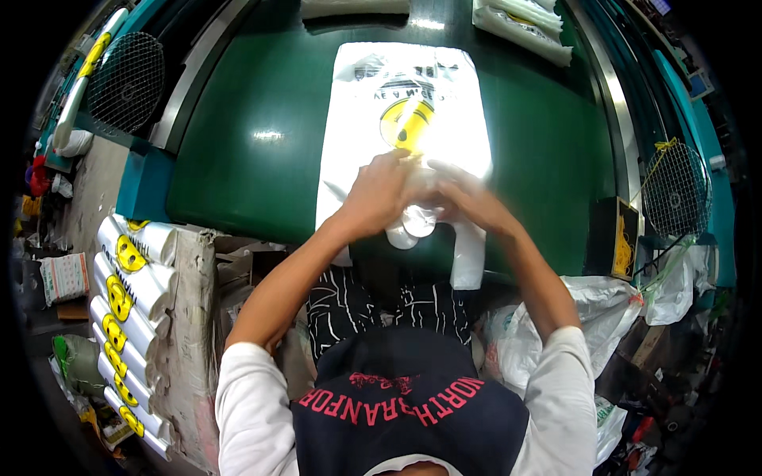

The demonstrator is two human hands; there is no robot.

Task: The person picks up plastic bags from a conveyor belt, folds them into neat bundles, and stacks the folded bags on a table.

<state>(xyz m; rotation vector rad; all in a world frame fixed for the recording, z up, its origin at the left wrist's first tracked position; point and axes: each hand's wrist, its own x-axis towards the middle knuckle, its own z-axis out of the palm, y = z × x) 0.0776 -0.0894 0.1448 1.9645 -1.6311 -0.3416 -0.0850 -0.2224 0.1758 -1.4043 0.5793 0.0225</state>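
Observation:
A flat white plastic carrier bag (349,135), or a thin stack of them, lies on the green belt (246,143) in front of me. It bears a yellow smiling face, and its handle strips point toward me, one hanging over the belt's near edge. My left hand (376,194) is closed at the bag's middle, its fingers bent over the plastic just below the face. Beside it, my right hand (475,202) is over the bag's right half, its fingers smeared by motion. A small round fold of white plastic (418,220) shows below and between the hands.
Rolled white bags with yellow faces (127,317) are piled at my left beside a worn box (194,317). More white bundles (524,28) rest on the belt's far end. Round wire guards (125,82) flank the belt; a small box of yellow bands (623,246) stands right.

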